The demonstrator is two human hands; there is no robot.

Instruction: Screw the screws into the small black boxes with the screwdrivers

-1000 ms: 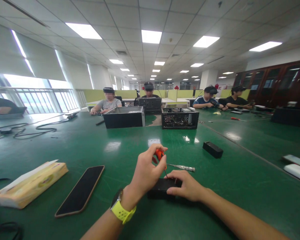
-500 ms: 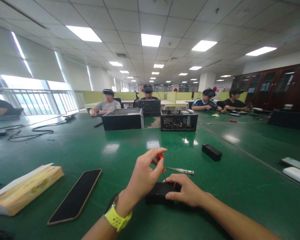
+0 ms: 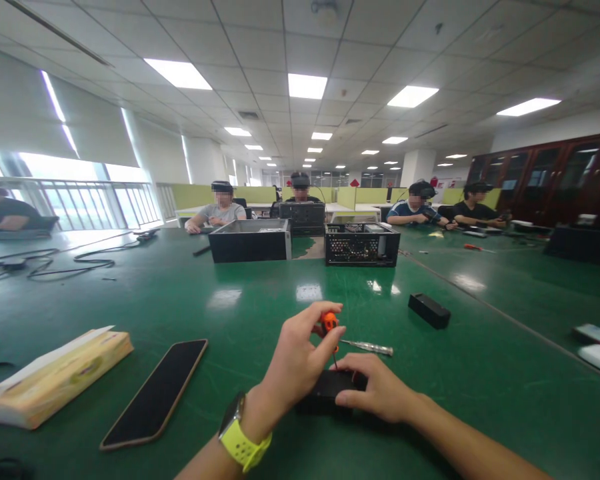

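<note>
My left hand (image 3: 305,350), with a watch on a lime band at the wrist, is closed around the orange and black handle of a screwdriver (image 3: 331,323). The screwdriver stands almost upright, its thin shaft reaching down to the top of a black box (image 3: 325,395) on the green table. My right hand (image 3: 375,387) grips the right end of that box, thumb on the near side and fingers at the back. Just beyond my hands lies a second, clear-handled screwdriver (image 3: 373,348). The screwdriver's tip is hard to make out between the fingers.
A black phone (image 3: 155,393) and a yellow tissue pack (image 3: 55,377) lie to the left. Another black box (image 3: 429,311) sits right of centre. Two open computer cases (image 3: 250,241) stand farther back, with cables (image 3: 45,260) at far left. Several people sit around the table.
The whole view has shifted slightly. My left fingers have changed position on the screwdriver's handle, showing more of its orange top. My right hand still holds the box.
</note>
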